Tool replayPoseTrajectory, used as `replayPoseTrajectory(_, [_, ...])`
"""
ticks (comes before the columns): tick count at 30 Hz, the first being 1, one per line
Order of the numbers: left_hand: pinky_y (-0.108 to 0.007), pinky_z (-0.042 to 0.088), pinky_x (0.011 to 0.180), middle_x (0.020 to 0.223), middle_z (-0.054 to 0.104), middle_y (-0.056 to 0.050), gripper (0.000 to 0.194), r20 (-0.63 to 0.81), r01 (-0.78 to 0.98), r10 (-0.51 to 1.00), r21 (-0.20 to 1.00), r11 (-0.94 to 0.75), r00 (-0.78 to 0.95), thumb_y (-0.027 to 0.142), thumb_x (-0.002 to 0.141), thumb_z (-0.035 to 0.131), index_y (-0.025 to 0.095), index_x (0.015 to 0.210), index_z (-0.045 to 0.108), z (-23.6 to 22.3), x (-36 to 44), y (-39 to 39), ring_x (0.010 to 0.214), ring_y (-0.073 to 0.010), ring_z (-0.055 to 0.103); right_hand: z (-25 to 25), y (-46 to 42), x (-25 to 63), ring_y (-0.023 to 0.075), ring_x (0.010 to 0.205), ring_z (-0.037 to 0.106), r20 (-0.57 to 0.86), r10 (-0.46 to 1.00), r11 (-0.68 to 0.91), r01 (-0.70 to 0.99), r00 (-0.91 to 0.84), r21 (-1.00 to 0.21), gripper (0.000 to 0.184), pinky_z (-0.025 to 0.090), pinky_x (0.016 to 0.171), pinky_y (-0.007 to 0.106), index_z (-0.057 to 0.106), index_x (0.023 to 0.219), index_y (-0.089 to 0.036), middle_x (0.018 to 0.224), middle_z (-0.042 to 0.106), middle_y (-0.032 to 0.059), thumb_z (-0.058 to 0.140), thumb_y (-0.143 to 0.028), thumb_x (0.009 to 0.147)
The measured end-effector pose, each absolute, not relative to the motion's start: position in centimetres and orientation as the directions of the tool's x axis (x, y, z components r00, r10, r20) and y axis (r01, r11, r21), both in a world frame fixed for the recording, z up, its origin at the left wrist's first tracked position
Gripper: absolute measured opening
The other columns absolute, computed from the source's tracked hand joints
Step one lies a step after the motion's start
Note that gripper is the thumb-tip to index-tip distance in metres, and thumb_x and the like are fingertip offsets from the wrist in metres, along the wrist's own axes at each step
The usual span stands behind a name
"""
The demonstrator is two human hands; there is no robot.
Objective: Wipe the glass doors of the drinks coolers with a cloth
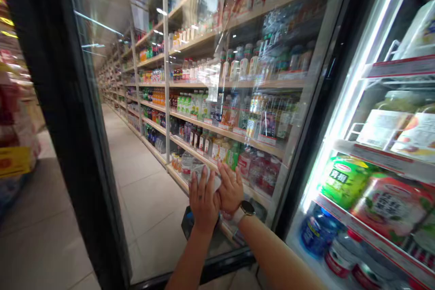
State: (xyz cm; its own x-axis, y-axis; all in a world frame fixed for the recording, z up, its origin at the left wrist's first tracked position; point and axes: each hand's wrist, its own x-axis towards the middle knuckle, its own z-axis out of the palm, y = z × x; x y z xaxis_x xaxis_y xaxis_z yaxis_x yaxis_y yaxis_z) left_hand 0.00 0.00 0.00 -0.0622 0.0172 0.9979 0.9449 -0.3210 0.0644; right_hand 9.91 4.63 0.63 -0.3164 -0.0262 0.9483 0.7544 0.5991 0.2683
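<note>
Both of my hands are raised against the glass door (146,217) of a drinks cooler. My left hand (204,199) lies flat on the pane with its fingers stretched upward. Just to its right, my right hand (231,188) is angled towards it, fingers extended, and the two hands touch. A watch (248,208) is on the right wrist. Around the fingertips shows a thin white sheet (216,182), like a tissue or cloth, pressed to the glass; the hands cover most of it.
A black frame (64,113) edges the open door. On the right, the lit cooler's shelves (370,152) hold bottles and green (343,176) and pink packs (390,204). Through the glass appear long drink shelves (204,122) and a tiled aisle. A yellow sign (13,161) is at far left.
</note>
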Motion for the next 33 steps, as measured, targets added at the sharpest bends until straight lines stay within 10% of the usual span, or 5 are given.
replayPoseTrajectory(9, [-0.041, 0.022, 0.12, 0.143, 0.052, -0.01, 0.048, 0.993, 0.966, 0.004, -0.114, -0.23, 0.118, 0.016, 0.095, 0.044, 0.02, 0.143, 0.046, 0.9, -5.4, -1.3, 0.145, -0.0218, 0.027, 0.2, 4.0, 10.5, 0.0231, 0.139, 0.038, 0.933, 0.048, 0.526, 0.803, -0.358, 0.281, 0.055, 0.017, 0.119, 0.047, 0.051, 0.138, -0.024, 0.141, 0.055, 0.0085, 0.046, -0.023, 0.083])
replayPoseTrajectory(22, [-0.053, 0.025, 0.118, 0.151, 0.041, -0.015, 0.052, 0.928, 0.919, -0.053, 0.355, -0.171, -0.368, 0.025, 0.093, 0.047, 0.018, 0.145, 0.042, 2.7, -11.4, -3.6, 0.146, -0.0302, 0.026, 0.4, 3.5, 10.1, 0.021, 0.139, 0.039, 0.948, 0.03, 0.577, 0.78, -0.316, 0.242, 0.055, 0.016, 0.119, 0.046, 0.05, 0.139, -0.023, 0.136, 0.059, 0.0089, 0.042, -0.019, 0.085])
replayPoseTrajectory(33, [-0.043, 0.024, 0.12, 0.15, 0.044, -0.01, 0.054, 0.996, 0.876, 0.03, 0.09, -0.474, -0.086, 0.011, 0.094, 0.041, 0.02, 0.147, 0.038, 0.0, 1.3, 0.1, 0.147, -0.0225, 0.025, -0.2, 4.7, 10.2, 0.0196, 0.138, 0.039, 0.949, 0.012, 0.541, 0.8, -0.315, 0.259, 0.043, 0.019, 0.119, 0.043, 0.062, 0.124, -0.02, 0.134, 0.06, 0.01, 0.042, -0.019, 0.087])
